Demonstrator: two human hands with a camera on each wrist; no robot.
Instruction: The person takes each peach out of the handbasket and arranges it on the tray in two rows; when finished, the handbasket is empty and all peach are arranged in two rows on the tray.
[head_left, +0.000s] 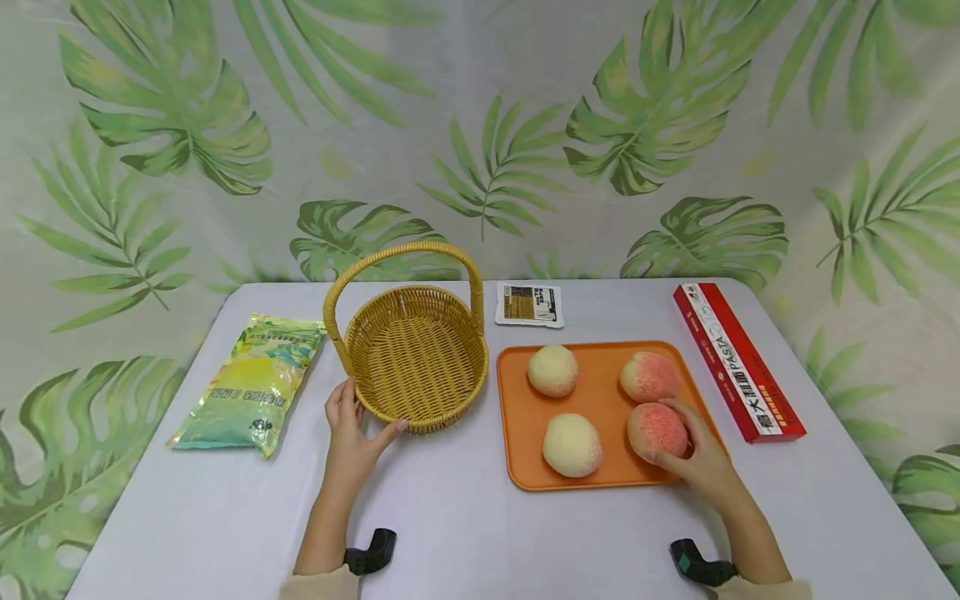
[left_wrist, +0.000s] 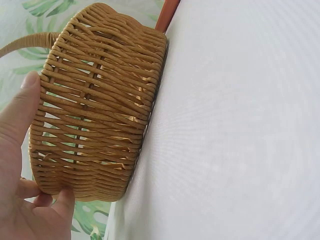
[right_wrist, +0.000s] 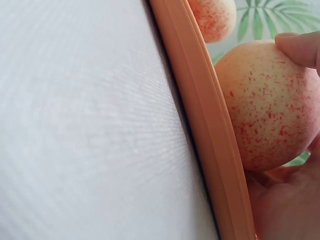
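My left hand (head_left: pixel 352 442) holds the near left side of a round wicker basket (head_left: pixel 360 405) with an upright handle. In the left wrist view the thumb lies at the basket's rim and the curled fingers touch its woven wall (left_wrist: pixel 100 105). At the right, my right hand (head_left: pixel 708 467) grips a pink and cream peach (head_left: pixel 654 427) at the near right of an orange tray (head_left: pixel 615 454). Thumb and fingers sit on opposite sides of that peach in the right wrist view. Another pink peach (head_left: pixel 647 377) and two paler peaches, one far (head_left: pixel 553 370) and one near (head_left: pixel 572 445), lie on the tray.
Left of the basket lies a green and yellow bag (head_left: pixel 251 383). A small white packet (head_left: pixel 529 304) is behind the tray, and a long red pasta box (head_left: pixel 738 362) lies to its right. A leaf-patterned cloth (head_left: pixel 495 183) hangs behind the white table (head_left: pixel 465 525).
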